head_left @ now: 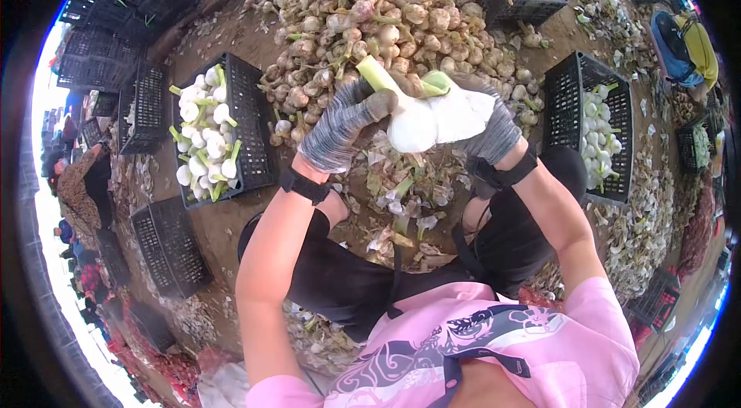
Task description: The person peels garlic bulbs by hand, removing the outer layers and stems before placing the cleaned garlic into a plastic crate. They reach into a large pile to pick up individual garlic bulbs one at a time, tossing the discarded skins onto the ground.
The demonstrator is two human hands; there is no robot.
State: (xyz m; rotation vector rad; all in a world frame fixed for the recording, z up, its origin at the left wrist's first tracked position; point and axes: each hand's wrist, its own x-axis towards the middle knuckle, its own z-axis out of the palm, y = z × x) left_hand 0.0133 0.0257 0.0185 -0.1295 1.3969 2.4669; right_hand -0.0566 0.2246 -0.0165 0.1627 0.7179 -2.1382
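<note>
My left hand [349, 121], in a grey knit work glove, grips a white garlic bulb [411, 128] by its neck. The thumb presses on the cut green stem, which points up and to the left. A broad white sheet of garlic skin [465, 115] with a green strip at its top lies against the bulb's right side. My right hand [495, 130], gloved alike, is closed on this skin; its fingers are mostly hidden behind it. Both hands are held in front of a heap of unpeeled garlic [401, 22], above loose peelings [401, 184] on the ground.
Black crates with white peeled garlic stand at the left [251, 126] and right [567, 111]. Another crate [532, 10] sits behind the heap. A tipped dark crate [171, 246] lies lower left. Another person [81, 184] is at far left; more peelings [637, 230] cover the right.
</note>
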